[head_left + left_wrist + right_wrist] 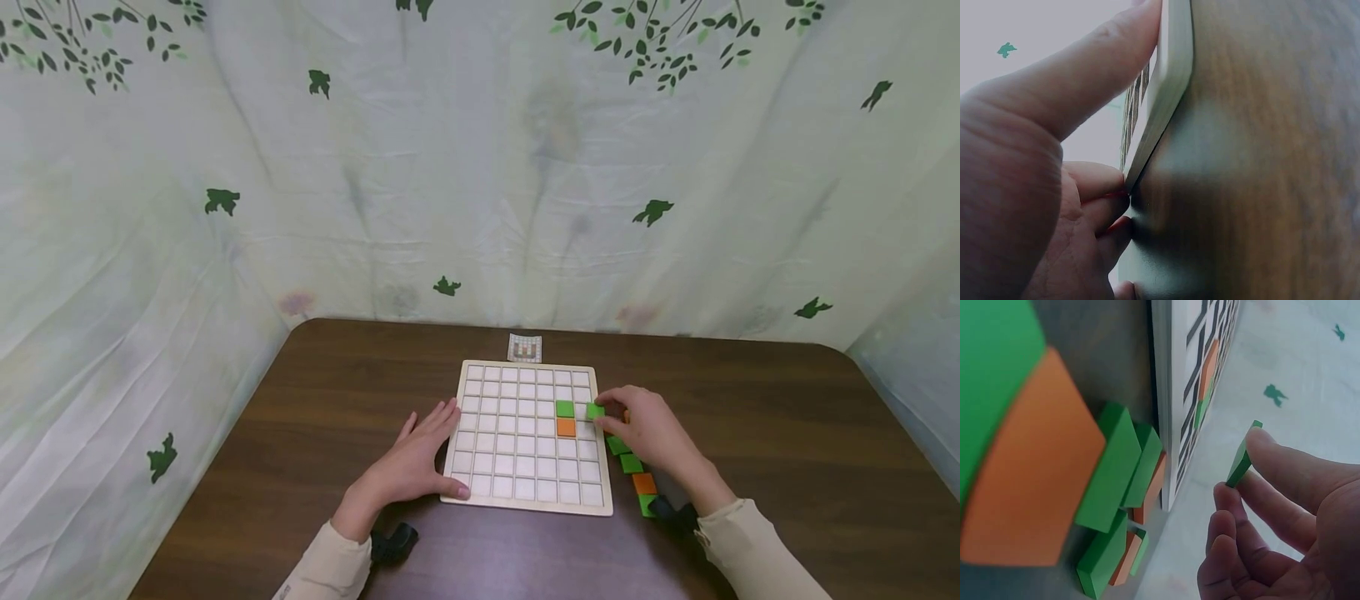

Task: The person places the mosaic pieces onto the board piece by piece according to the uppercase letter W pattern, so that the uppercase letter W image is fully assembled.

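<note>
On brown table (360, 367), we have gridded board (507, 425) lying flat. Our left hand (416, 458) lies spread along its left edge, thumb on near corner, probably steadying it. Our right hand (651, 429), near loose tiles (631, 463) likely placed for easy reach, narrowly pinches green tile (594, 411) over board's right edge.

At lower right, the right hand (1279, 515) pinches a thin, flat green tile (1241, 461) between thumb and fingers. A pale board with dark grid lines (1169, 394) runs down the upper centre, bearing one orange tile (1208, 370) and one green. Loose flat green and orange tiles (1110, 472) crowd the left and lower left.
</note>
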A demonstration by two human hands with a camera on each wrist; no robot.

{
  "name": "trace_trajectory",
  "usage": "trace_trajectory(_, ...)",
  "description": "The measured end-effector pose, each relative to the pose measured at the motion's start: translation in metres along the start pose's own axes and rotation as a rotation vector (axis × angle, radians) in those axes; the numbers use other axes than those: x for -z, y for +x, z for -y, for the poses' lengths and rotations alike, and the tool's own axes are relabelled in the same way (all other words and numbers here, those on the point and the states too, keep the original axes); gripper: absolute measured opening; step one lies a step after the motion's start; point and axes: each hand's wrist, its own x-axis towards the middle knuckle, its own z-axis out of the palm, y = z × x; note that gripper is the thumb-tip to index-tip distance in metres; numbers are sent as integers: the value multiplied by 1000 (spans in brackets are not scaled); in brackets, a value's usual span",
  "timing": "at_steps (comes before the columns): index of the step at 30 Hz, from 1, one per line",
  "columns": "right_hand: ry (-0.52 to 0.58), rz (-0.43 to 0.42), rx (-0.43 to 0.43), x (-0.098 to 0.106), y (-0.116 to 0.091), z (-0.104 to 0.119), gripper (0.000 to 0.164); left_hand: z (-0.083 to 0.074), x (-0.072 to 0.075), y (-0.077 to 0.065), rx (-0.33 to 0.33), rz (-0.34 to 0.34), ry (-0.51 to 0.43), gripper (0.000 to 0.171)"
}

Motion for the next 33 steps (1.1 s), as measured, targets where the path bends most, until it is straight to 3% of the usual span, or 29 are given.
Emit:
trace_trajectory(7, -9, -20, 35, -5, -7, 4, 26, 0, -1, -1, 1, 2, 0, 116)
trace_trajectory(23, -7, 20, -16, -19, -15, 8, 29, -1, -1, 0, 3, 7, -1, 116)
trace_trajectory(33, -9, 40, 9, -20, -15, 11, 26, 0, -1, 1, 3, 0, 5, 117)
